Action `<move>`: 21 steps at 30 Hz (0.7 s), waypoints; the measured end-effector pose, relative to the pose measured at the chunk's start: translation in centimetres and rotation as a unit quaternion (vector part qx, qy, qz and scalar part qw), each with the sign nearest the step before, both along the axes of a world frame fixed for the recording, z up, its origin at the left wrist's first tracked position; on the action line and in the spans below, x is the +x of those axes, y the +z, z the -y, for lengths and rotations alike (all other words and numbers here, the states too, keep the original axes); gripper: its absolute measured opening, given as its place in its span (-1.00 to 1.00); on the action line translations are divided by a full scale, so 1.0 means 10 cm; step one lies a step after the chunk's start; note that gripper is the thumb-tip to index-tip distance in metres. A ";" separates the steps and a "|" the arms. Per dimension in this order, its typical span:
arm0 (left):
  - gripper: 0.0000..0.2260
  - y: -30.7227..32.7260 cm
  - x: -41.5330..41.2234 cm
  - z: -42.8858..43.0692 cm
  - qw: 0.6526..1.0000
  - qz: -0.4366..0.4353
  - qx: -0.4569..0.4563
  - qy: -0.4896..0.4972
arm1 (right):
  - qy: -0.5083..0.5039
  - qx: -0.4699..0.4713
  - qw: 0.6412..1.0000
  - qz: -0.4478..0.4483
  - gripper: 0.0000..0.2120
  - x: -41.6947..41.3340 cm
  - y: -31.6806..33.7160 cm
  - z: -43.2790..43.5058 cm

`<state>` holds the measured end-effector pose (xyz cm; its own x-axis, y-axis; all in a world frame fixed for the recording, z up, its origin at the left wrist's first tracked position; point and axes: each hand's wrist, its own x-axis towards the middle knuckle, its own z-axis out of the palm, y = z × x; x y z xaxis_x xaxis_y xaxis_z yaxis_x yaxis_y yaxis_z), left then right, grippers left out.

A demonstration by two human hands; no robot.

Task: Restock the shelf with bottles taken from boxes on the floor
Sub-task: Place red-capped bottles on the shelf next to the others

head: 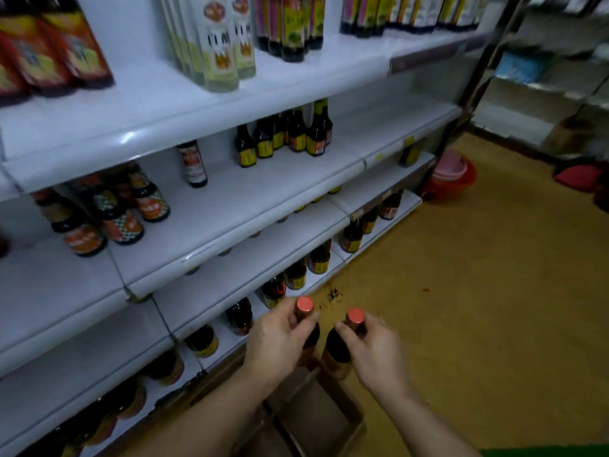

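Observation:
My left hand [280, 341] grips the neck of a dark bottle with an orange-red cap [304, 305]. My right hand [372, 351] grips the neck of a second dark bottle with the same cap [356, 316]. Both bottles are upright, side by side, held just above an open cardboard box [349, 420] on the floor. The white shelf unit [230, 206] stands to the left, with dark sauce bottles [296, 133] on several tiers and much bare board between them.
Yellow floor [478, 308] spreads out on the right. A stack of pink and red basins [451, 176] sits at the shelf's far end. Another shelf unit [543, 77] stands at the back right. A dark stain [333, 293] marks the floor near the lowest shelf.

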<state>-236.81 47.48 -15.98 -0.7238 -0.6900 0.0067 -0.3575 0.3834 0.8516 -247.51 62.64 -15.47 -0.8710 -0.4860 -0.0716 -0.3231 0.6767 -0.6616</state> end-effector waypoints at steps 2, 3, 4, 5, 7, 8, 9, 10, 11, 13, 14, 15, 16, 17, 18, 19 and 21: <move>-0.81 0.30 0.06 0.02 0.999 -0.017 -0.021 0.018 | 0.016 -0.006 0.999 -0.029 -0.72 0.01 0.30 0.04; -0.80 0.44 0.09 0.04 0.999 -0.027 -0.033 0.026 | 0.027 -0.010 0.999 -0.044 -0.72 0.00 0.44 0.07; -0.81 0.57 0.12 0.05 0.998 -0.034 -0.044 0.033 | 0.037 -0.014 0.998 -0.058 -0.72 0.01 0.57 0.11; -0.82 0.70 0.14 0.06 0.997 -0.042 -0.052 0.040 | 0.045 -0.021 0.996 -0.069 -0.71 0.01 0.70 0.14; -0.80 0.93 0.18 0.10 0.994 -0.065 -0.066 0.058 | 0.059 -0.041 0.994 -0.081 -0.70 0.02 0.93 0.21; -0.78 1.03 0.21 0.12 0.992 -0.075 -0.071 0.068 | 0.065 -0.056 0.993 -0.084 -0.69 0.02 1.03 0.25; -0.76 1.13 0.23 0.15 0.991 -0.084 -0.075 0.076 | 0.072 -0.071 0.991 -0.091 -0.68 0.02 1.13 0.29; -0.75 1.21 0.25 0.18 0.989 -0.089 -0.078 0.083 | 0.079 -0.084 0.988 -0.100 -0.67 0.03 1.22 0.34; -0.74 1.31 0.27 0.21 0.988 -0.094 -0.083 0.091 | 0.087 -0.093 0.986 -0.106 -0.65 0.04 1.31 0.38; -0.74 1.48 0.32 0.26 0.984 -0.113 -0.092 0.106 | 0.103 -0.104 0.983 -0.113 -0.62 0.05 1.47 0.48; -0.73 1.56 0.34 0.27 0.981 -0.123 -0.096 0.112 | 0.110 -0.111 0.981 -0.114 -0.62 0.06 1.55 0.52; -0.73 1.65 0.36 0.30 0.980 -0.128 -0.099 0.119 | 0.117 -0.123 0.979 -0.117 -0.62 0.07 1.62 0.56; -0.73 1.72 0.38 0.33 0.978 -0.130 -0.102 0.124 | 0.125 -0.137 0.976 -0.119 -0.62 0.08 1.70 0.60; -0.74 1.79 0.40 0.35 0.977 -0.131 -0.103 0.130 | 0.133 -0.149 0.973 -0.119 -0.63 0.09 1.77 0.63; -0.74 1.85 0.43 0.38 0.977 -0.135 -0.102 0.133 | 0.140 -0.156 0.971 -0.118 -0.65 0.10 1.84 0.67; -0.72 1.90 0.45 0.40 0.975 -0.143 -0.100 0.135 | 0.145 -0.161 0.969 -0.118 -0.66 0.10 1.91 0.70; -0.69 1.99 0.50 0.46 0.972 -0.158 -0.100 0.143 | 0.150 -0.171 0.966 -0.124 -0.65 0.12 2.05 0.76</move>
